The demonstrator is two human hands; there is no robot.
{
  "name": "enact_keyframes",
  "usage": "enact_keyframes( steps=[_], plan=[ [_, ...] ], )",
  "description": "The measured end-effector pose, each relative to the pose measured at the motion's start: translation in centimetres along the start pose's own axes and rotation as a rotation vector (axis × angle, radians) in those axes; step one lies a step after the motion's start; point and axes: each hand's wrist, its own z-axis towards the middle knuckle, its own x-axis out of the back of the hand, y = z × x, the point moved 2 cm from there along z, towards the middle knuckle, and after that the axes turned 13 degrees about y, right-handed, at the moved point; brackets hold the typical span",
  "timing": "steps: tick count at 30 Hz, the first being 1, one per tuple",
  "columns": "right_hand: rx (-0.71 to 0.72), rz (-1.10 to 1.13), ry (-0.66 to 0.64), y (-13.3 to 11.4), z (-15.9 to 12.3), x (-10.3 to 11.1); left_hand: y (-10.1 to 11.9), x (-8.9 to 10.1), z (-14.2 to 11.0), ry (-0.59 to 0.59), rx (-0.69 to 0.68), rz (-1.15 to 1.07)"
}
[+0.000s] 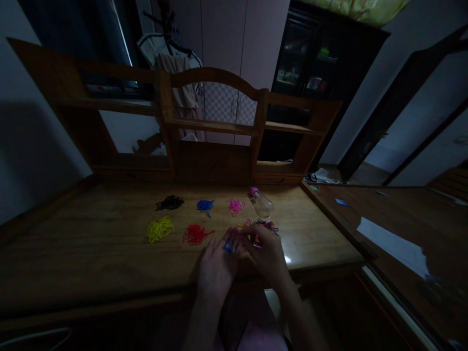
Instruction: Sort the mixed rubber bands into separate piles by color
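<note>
My left hand (218, 265) is turned palm up near the desk's front edge, with a few small blue rubber bands (228, 246) lying in its cupped fingers. Over those fingertips, my right hand (266, 251) has its thumb and fingers pinched together; what is between them is too dim to make out. Partly behind the right hand lies a mixed-colour pile of bands (269, 225). Sorted heaps spread to the left: red bands (196, 234), yellow bands (160, 229), black bands (170, 203), blue bands (205, 205) and pink bands (236, 206).
A clear bottle with a pink cap (263, 205) lies on its side behind the mixed pile. The desk's wooden shelf unit (214, 126) rises at the back. On the right, a lower brown surface holds a white paper sheet (393, 246) and a small blue packet (341, 202).
</note>
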Motion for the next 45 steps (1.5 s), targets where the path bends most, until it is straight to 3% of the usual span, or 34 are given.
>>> enact_keyframes(
  steps=[4,8,10,15,28,34,40,45],
  plan=[
    [0.094,-0.044,-0.086,-0.3,0.4,-1.2,0.4,0.2,-0.2,-0.019,-0.173,0.249],
    [0.066,-0.146,0.012,1.6,0.9,0.1,0.1,0.1,0.2,0.048,0.054,-0.154],
    [0.077,-0.204,-0.036,2.6,0.8,0.3,0.1,0.0,0.3,0.07,0.129,-0.282],
    [0.111,-0.216,-0.232,3.4,-0.1,-0.7,0.0,-0.2,0.2,0.064,0.158,-0.458],
    [0.168,-0.424,-0.366,2.5,0.8,-1.4,0.1,-0.4,0.0,0.125,0.178,-0.56],
    [0.215,-0.436,-0.313,2.6,0.7,-1.7,-0.1,-0.2,0.0,0.088,0.158,-0.587],
    [0.132,-0.27,-0.207,3.7,0.6,-1.0,-0.2,-0.1,-0.1,0.073,0.148,-0.618],
    [0.086,-0.119,-0.108,3.6,0.5,-0.6,-0.2,-0.2,0.1,0.051,0.087,-0.473]
  ],
)
